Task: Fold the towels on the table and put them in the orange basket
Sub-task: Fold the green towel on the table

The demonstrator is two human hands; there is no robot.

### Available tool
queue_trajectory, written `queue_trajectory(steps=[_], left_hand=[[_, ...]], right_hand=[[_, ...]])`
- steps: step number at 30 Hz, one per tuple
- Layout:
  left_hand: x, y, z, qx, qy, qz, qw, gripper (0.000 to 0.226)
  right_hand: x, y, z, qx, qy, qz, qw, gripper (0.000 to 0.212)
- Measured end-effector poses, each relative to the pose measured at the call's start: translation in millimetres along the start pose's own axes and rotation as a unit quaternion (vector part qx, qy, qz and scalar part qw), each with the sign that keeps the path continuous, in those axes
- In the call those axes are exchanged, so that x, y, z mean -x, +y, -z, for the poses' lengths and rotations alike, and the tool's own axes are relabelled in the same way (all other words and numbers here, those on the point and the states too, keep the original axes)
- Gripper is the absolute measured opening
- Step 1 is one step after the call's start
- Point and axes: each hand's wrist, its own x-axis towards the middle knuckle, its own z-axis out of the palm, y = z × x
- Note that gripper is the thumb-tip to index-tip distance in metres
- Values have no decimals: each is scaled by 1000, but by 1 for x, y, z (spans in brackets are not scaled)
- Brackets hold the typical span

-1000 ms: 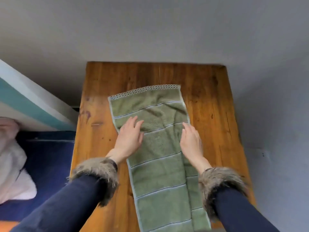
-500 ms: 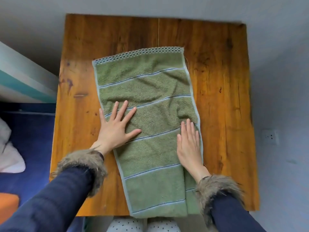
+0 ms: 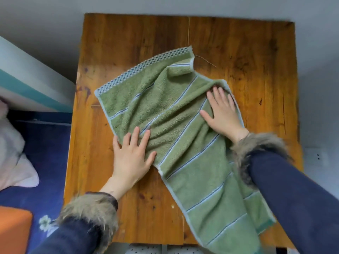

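Note:
A green striped towel (image 3: 176, 114) lies folded lengthwise on the wooden table (image 3: 128, 43), skewed diagonally and bunched in its middle. Its near end hangs over the table's front edge at the right. My left hand (image 3: 133, 156) presses flat on the towel's left edge, fingers spread, palm partly on the bare wood. My right hand (image 3: 222, 112) presses flat on the towel's right edge, fingertips under a small raised fold. A corner of the orange basket (image 3: 13, 230) shows at the bottom left, on the floor.
A blue rug (image 3: 45, 153) covers the floor left of the table, with a white cushion (image 3: 12, 158) on it. A white and teal board (image 3: 33, 83) leans at the left. Grey wall runs behind and to the right of the table.
Both hands have pushed the towel clockwise: it lay straight along the table and now lies diagonal and wrinkled. My right hand moved up and right; my left stayed on the left edge.

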Motion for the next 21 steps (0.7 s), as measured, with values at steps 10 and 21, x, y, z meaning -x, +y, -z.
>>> queue_trajectory(steps=[10, 21], left_hand=[[-115, 0, 37, 65, 60, -129, 988, 41], [-102, -62, 13, 34, -51, -2, 998, 72]], right_hand=[[43, -77, -14, -106, 89, -146, 980, 61], [35, -66, -32, 16, -12, -122, 992, 86]])
